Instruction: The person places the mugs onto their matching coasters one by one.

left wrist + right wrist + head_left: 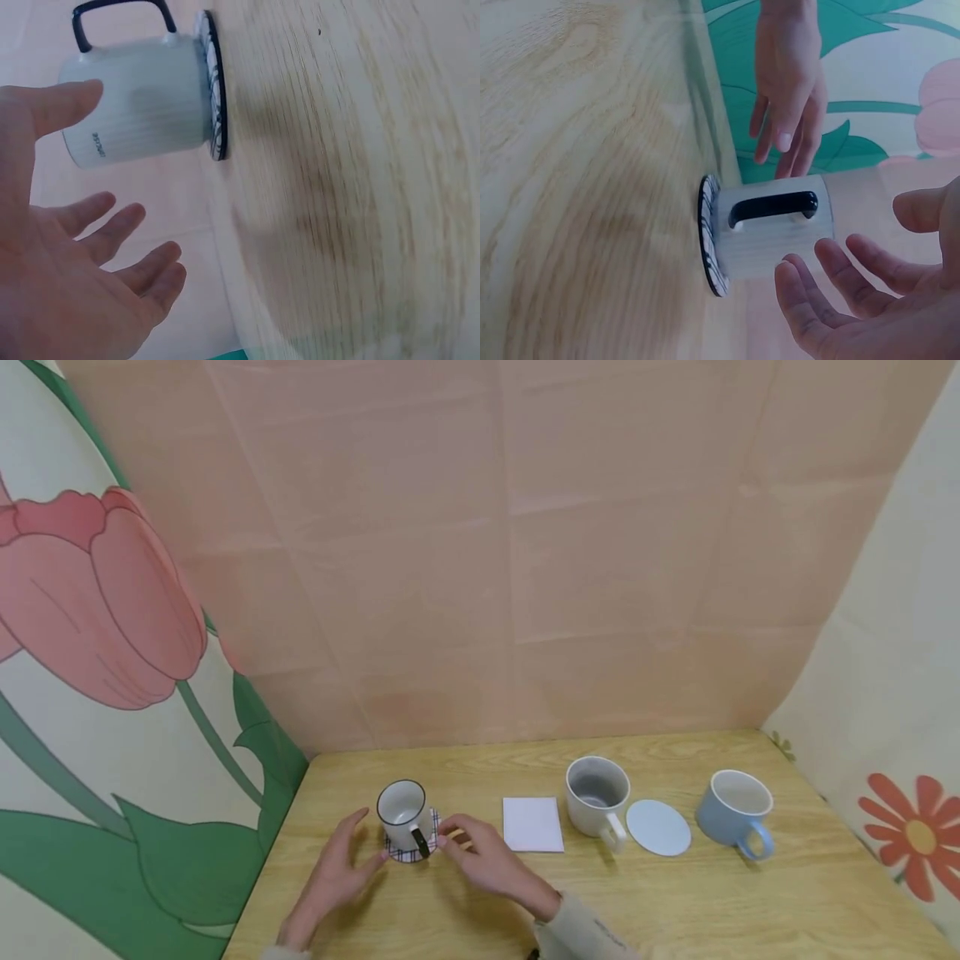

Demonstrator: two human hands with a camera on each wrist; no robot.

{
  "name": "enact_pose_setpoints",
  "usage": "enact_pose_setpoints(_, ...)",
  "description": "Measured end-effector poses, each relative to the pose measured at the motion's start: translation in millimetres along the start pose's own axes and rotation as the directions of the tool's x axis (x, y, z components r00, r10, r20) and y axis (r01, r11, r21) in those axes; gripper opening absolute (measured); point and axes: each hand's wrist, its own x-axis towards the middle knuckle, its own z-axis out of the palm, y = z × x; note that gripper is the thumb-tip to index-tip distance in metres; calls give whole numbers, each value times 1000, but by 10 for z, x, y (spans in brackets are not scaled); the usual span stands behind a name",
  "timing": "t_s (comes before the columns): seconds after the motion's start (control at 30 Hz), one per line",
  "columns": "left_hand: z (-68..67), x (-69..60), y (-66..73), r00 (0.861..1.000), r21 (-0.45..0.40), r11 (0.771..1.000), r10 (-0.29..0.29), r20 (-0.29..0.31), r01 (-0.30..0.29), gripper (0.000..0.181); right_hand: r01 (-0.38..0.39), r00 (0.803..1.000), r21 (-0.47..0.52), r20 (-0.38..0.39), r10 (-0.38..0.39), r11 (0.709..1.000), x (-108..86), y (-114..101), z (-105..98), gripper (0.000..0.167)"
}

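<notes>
A white mug (402, 817) with a dark rim and black handle (774, 207) stands upright on a round black-and-white plaid coaster (406, 855). To its left is my left hand (337, 867), thumb and fingers spread with nothing between them. On the other side, my right hand (480, 857) has its fingers loosely bent and holds nothing. Both wrist views show the coaster (214, 86) flat under the mug (142, 101). In the left wrist view the thumb overlaps the mug; whether it touches I cannot tell.
Right of the hands lie a square white coaster (533, 825) and a round pale coaster (658, 827), with a white mug (596, 797) between them. A light blue mug (733, 810) stands farther right. The wooden table (675, 906) meets a pink cloth backdrop (510, 568).
</notes>
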Motion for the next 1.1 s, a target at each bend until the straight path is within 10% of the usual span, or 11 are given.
enact_pose_setpoints(1.1,-70,-69,367,980,9,985,175,-94,-175,86,85,985,-186,-134,-111,979,-231,-93,-465,30)
